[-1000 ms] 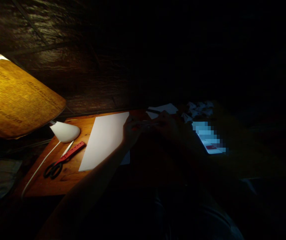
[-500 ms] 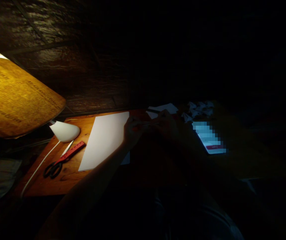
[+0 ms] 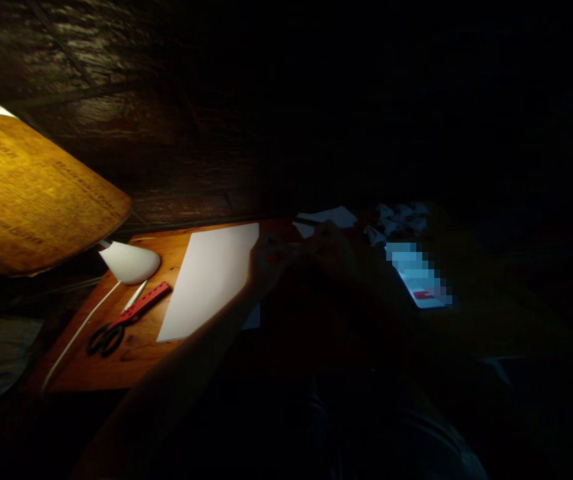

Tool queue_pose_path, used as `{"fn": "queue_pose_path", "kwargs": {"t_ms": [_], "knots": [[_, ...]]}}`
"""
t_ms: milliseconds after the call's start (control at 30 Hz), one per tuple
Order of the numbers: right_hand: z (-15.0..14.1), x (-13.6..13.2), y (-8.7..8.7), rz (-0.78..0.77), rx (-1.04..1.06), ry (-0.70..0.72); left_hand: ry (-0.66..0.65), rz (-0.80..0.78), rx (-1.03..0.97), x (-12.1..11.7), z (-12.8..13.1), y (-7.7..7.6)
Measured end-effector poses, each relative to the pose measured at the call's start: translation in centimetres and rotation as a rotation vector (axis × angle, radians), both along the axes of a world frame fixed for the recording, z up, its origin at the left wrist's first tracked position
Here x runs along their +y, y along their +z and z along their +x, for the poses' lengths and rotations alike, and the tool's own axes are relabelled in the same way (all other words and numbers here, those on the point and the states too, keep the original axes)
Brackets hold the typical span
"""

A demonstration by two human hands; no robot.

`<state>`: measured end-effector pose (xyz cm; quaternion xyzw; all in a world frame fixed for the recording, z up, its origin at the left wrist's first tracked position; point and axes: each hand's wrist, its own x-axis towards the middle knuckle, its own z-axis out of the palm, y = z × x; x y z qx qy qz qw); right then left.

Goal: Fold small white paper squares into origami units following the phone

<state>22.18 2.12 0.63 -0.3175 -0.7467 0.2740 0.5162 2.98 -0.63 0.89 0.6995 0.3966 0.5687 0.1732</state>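
Your left hand (image 3: 266, 262) and right hand (image 3: 336, 250) meet mid-view over the counter (image 3: 141, 363), very dark there. Both grips look closed, fingers pinched on one small pale piece (image 3: 296, 248) between them; too dim to tell what it is. Left hand overlaps the right edge of the sheet (image 3: 206, 287) in view; can't tell if it touches.

Clock from your hands: sheet at 8 to 9, flat, lit by the lamp (image 3: 130, 264), whose base is at 9, shade at 9 to 10. Scissors (image 3: 141, 305) at 8, black loops toward you, red end pointing away. White stick (image 3: 133, 299) just beside them. Cord (image 3: 79, 333) runs off the lamp base toward 8. Scrap (image 3: 333, 217) at 1 to 2, dark strip (image 3: 310, 222) on it. Cluster of folded bits (image 3: 401, 219) at 2. Phone (image 3: 419, 277) just past 3, lit, screen blurred.
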Motion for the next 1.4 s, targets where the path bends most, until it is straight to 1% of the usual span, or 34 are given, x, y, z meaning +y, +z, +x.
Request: {"fn": "queue_pose_path", "kwargs": {"t_ms": [200,367,600,867,1000,1167,1400], "knots": [[-0.14,-0.06,-0.11,0.017,-0.037,-0.033,-0.014,-0.026,0.0,-0.36,0.29,0.27],[-0.22,-0.04,-0.17,0.028,-0.062,-0.041,0.013,-0.007,0.04,-0.48,0.26,0.25],[-0.03,-0.14,0.23,-0.031,-0.006,-0.035,0.017,0.055,0.019,-0.1,-0.11,0.02],[-0.03,-0.32,0.39,-0.034,-0.032,-0.024,0.038,0.017,0.074,-0.27,-0.01,0.19],[-0.11,-0.32,0.31,-0.03,-0.042,-0.027,0.041,0.03,0.078,-0.19,-0.08,0.18],[-0.19,-0.23,0.36,-0.025,-0.039,-0.045,0.046,0.041,0.033,0.13,-0.31,-0.12],[-0.06,-0.13,0.48,-0.064,-0.006,-0.122,0.096,-0.027,-0.083,0.32,-0.35,-0.29]]}}
